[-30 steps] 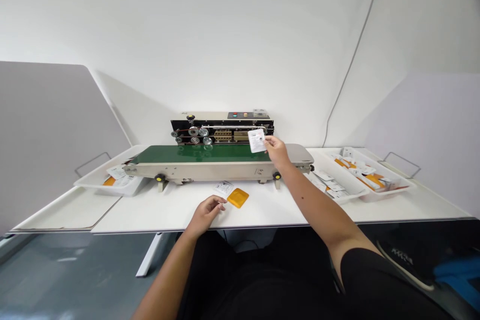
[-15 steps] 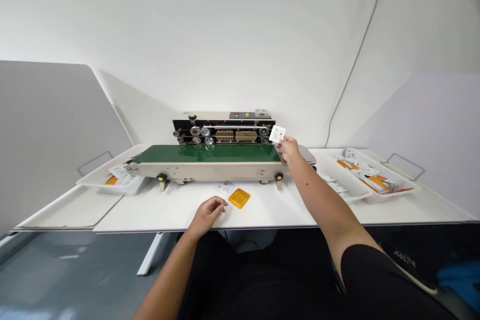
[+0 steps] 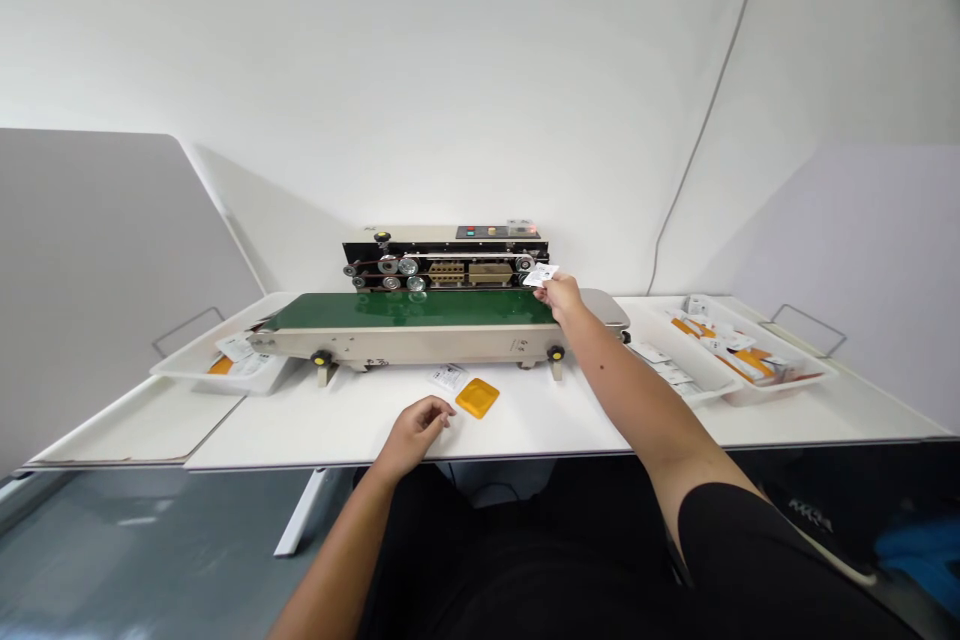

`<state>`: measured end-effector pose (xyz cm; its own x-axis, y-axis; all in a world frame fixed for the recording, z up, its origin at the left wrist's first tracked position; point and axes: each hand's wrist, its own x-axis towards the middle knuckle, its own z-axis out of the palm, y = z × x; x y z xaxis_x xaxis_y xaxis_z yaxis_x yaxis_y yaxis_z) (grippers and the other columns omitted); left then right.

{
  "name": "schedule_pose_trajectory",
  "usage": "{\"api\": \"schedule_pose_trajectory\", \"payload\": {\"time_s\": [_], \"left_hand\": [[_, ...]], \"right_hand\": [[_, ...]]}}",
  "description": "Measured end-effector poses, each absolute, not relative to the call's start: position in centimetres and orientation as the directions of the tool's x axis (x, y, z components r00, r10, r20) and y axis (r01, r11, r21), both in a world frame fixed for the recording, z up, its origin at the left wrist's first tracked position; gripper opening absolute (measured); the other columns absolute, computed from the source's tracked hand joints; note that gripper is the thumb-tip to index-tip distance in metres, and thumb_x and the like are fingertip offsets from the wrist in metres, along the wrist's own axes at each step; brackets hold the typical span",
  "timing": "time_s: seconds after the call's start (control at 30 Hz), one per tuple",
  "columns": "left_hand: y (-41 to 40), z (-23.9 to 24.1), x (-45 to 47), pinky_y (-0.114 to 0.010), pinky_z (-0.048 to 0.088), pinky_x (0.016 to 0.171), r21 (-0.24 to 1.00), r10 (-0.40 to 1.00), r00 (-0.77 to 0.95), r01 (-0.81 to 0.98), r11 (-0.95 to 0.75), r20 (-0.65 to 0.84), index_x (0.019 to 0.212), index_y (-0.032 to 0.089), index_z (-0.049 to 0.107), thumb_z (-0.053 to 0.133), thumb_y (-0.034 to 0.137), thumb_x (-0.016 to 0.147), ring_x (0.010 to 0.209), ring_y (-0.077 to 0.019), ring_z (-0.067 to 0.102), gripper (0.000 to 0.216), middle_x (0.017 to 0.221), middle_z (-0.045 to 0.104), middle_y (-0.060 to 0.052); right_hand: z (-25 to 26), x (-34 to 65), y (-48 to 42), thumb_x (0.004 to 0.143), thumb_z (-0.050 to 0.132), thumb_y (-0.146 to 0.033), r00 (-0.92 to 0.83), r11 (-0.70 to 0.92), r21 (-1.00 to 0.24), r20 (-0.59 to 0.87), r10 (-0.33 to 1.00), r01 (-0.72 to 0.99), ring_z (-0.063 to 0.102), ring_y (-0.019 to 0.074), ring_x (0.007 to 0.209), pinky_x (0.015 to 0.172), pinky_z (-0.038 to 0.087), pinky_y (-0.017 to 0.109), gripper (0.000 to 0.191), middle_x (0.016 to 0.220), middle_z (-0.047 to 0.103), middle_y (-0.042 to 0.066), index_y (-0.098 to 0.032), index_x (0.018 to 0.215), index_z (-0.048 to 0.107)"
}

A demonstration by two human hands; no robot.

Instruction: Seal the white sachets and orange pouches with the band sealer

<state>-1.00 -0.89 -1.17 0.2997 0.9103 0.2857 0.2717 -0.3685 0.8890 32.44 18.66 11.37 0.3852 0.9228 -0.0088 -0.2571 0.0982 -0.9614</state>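
White printed sachet pinched between thumb and fingertips of right hand, held at centre right of frame, just above right end of green conveyor belt and beside sealing wheels of band sealer. Left hand empty, fingers loosely curled, rested on white table, near loose sachet and orange pad. Risks: skewed sachet may be snagged by wheels if running; fingertips may be nipped if kept close.
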Motion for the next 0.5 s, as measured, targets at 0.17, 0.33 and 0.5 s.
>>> {"api": "schedule_pose_trajectory", "payload": {"time_s": [0.17,0.33,0.5], "left_hand": [[-0.9,-1.2,-1.0,-0.032,0.052,0.079,0.883,0.91,0.299,0.284,-0.373,0.288,0.093,0.02,0.068,0.063,0.04,0.092,0.085,-0.0206,0.066,0.02,0.094,0.072,-0.005],[-0.9,-1.3,-0.9,-0.031,0.051,0.079,0.873,0.909,0.298,0.307,-0.379,0.29,0.092,0.02,0.068,0.063,0.039,0.092,0.086,-0.021,0.067,0.02,0.093,0.072,-0.005],[-0.9,-1.3,-1.0,-0.031,0.051,0.08,0.855,0.906,0.301,0.339,-0.393,0.297,0.093,0.02,0.068,0.061,0.039,0.093,0.086,-0.0214,0.067,0.02,0.094,0.073,-0.006]], "right_hand": [[11.4,31.2,18.0,0.081,0.063,0.003,0.326,0.034,-0.964,-0.057,0.944,-0.265,0.057,0.0084,0.047,0.046,0.055,0.018,0.015,0.061,0.062,0.0,-0.011,0.086,0.065],[11.7,29.6,18.2,0.082,0.065,0.001,0.273,-0.007,-0.969,-0.077,0.959,-0.248,0.058,0.0094,0.051,0.049,0.056,0.019,0.015,0.061,0.061,0.0,-0.013,0.081,0.062],[12.2,29.0,17.2,0.084,0.07,-0.012,0.299,0.045,-0.984,-0.008,0.954,-0.171,0.058,0.0103,0.055,0.055,0.056,0.022,0.004,0.067,0.064,0.002,-0.013,0.084,0.066]]}}
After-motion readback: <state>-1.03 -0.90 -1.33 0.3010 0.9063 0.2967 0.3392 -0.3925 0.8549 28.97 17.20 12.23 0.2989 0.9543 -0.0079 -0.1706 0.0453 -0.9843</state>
